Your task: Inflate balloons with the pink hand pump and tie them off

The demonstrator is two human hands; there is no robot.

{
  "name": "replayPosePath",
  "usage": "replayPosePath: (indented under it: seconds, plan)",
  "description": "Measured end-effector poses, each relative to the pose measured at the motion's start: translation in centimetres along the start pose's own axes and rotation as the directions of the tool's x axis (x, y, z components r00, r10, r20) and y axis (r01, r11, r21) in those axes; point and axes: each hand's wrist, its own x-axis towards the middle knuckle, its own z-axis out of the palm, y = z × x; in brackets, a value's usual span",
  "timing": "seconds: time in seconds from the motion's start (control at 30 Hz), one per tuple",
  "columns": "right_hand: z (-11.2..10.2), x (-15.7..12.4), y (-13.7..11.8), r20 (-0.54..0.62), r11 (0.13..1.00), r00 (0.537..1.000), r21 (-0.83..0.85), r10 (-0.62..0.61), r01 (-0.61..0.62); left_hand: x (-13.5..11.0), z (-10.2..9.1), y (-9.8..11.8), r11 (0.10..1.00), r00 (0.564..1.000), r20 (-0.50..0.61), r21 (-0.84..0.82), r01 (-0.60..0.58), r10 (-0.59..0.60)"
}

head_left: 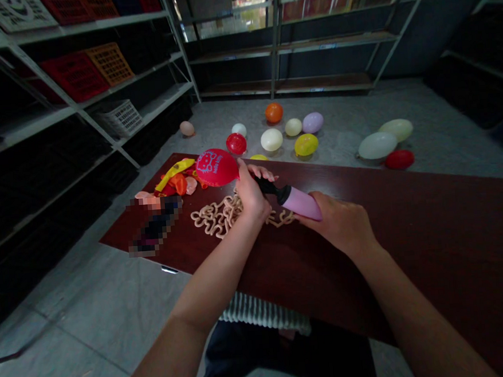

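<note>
Left hand (pixel 250 197) and right hand (pixel 342 222) hover just above the table (pixel 408 212), near its far edge. The red balloon (pixel 216 167) sits part-filled just left of our left hand, which is pinched round its neck. We judge it light, soft and easily burst, so we would grip only that neck. The pump (pixel 299 202), clasped in our right fist, looks stiff and light.
</note>
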Motion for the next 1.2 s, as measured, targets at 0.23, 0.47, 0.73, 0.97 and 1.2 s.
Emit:
replayPosePath:
  seconds: [0.23, 0.47, 0.73, 0.97, 1.2]
  plan:
    - [-0.1, 0.6, -0.7, -0.055, 0.999, 0.998, 0.030, -0.022, 0.024, 1.0, -0.4, 1.1, 0.997, 1.000, -0.012, -0.081, 0.007, -0.008]
    - [0.3, 0.9, -0.2, -0.094, 0.997, 0.994, -0.053, -0.063, 0.058, 2.6, -1.2, 3.0, 0.985, 0.998, -0.048, -0.166, -0.043, 0.035]
    - [-0.4, 0.8, 1.6, -0.120, 0.986, 0.988, -0.146, -0.101, 0.083, 4.3, -2.8, 6.6, 0.970, 0.990, -0.130, -0.229, -0.079, 0.050]
    - [0.4, 0.1, 1.9, -0.097, 0.992, 0.991, -0.099, -0.091, 0.081, 3.5, -2.2, 6.2, 0.977, 0.997, -0.064, -0.208, -0.057, 0.045]
    - [-0.1, 0.0, 1.0, -0.079, 0.996, 0.993, -0.039, -0.087, 0.085, 2.3, -1.2, 5.5, 0.982, 0.998, -0.059, -0.181, -0.048, 0.037]
